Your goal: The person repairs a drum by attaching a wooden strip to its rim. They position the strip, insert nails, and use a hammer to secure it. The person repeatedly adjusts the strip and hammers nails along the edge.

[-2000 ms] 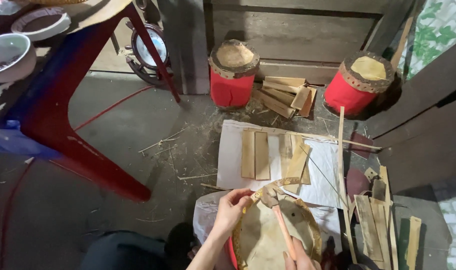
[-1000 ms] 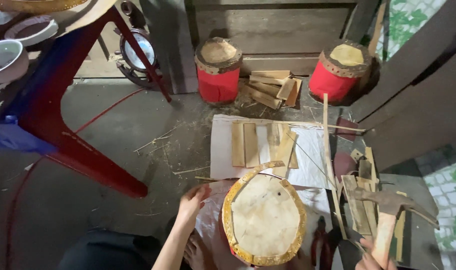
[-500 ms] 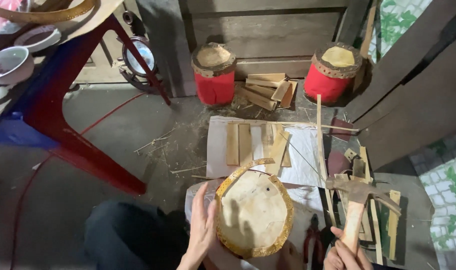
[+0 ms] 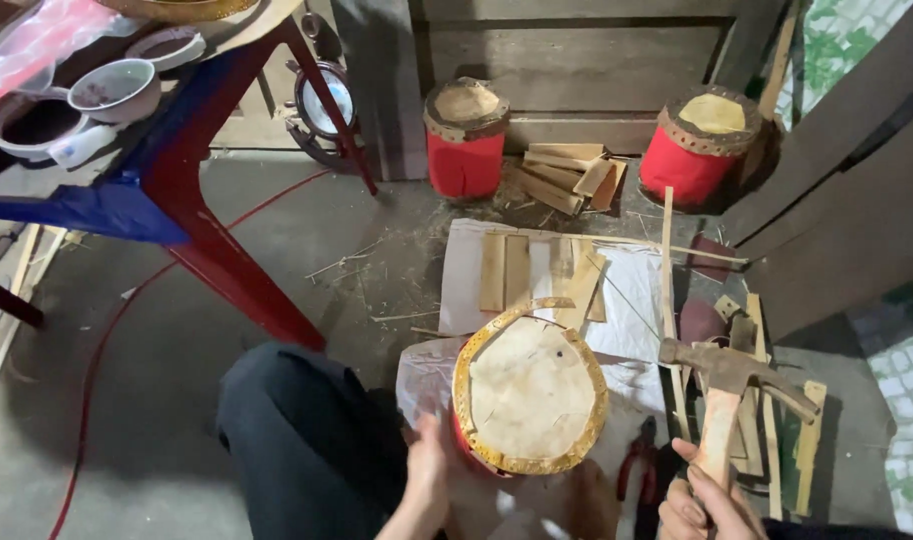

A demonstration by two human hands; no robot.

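Observation:
A small red drum with a pale skin top and a yellow rim stands on the floor in front of me. My left hand presses against its left side and steadies it. My right hand grips the wooden handle of a hammer, whose rusty metal head is raised to the right of the drum, level with its top. Several flat bamboo strips lie on a white sheet just beyond the drum.
Two more red drums stand by the back wall with wood offcuts between them. A red and blue table holding bowls is at left. Red pliers and wood slats lie at right. My knee is at lower left.
My right hand let go of the drum, picked up the hammer at the right and raised it beside the drum. My left hand shifted down to the drum's left side.

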